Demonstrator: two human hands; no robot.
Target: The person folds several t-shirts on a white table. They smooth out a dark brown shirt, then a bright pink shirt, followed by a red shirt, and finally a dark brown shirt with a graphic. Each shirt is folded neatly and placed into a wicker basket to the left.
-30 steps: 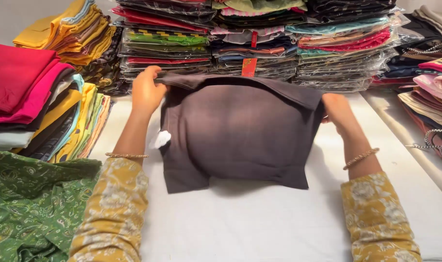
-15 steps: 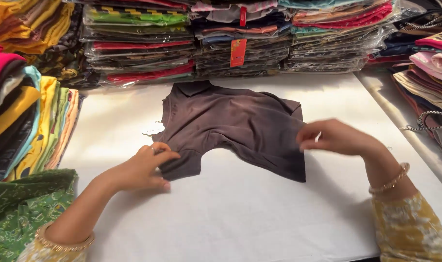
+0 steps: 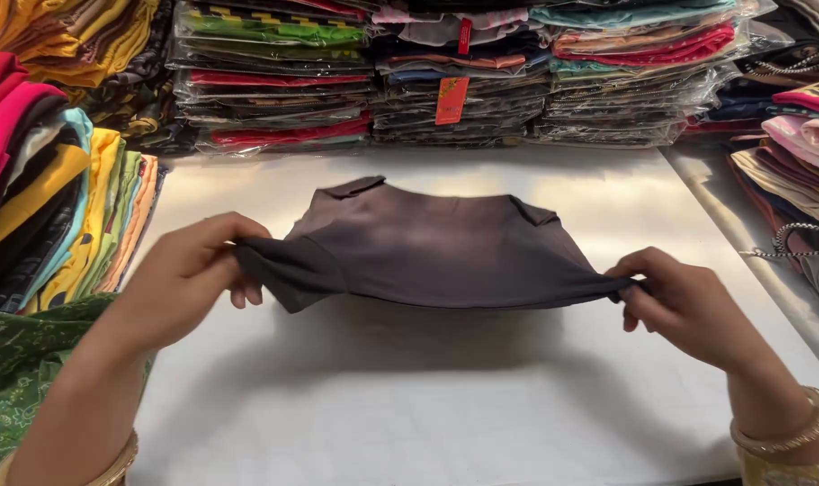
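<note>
One white desk [image 3: 445, 396] fills the middle. Three stacks of bagged clothes [image 3: 454, 72] stand at twelve o'clock, with loose folded piles at nine [image 3: 49, 198] and three o'clock [image 3: 796, 135]. One dark brown top [image 3: 427, 247] sits in the middle, its near edge lifted off the desk. There are two hands. The left hand [image 3: 189, 279] has its grip pinched tight on the left corner, at nine o'clock. The right hand [image 3: 688, 301] pinches the right corner, at three o'clock. I think this is the folding step. The lifted edge looks ready to go up and over toward twelve o'clock.
</note>
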